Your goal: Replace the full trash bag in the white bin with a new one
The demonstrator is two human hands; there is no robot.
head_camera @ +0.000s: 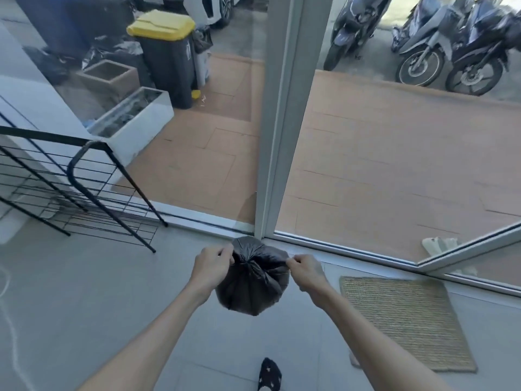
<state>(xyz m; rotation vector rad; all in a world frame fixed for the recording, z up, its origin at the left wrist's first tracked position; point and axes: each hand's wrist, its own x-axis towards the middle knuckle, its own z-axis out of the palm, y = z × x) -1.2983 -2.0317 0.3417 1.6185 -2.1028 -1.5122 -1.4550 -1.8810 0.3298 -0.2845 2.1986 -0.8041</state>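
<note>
A full black trash bag (252,286) hangs in front of me above the grey tiled floor, its top gathered into a bunch. My left hand (211,266) pinches the plastic at the bag's upper left. My right hand (306,270) pinches the plastic at its upper right. Both hands pull the gathered top outward. The white bin is not in view.
A glass door with a white frame (282,114) stands just ahead, its track at the bag's far side. A black wire rack (84,193) is on the left, a woven doormat (406,320) on the right. Outside are a yellow-lidded bin (166,57) and parked motorbikes (439,43).
</note>
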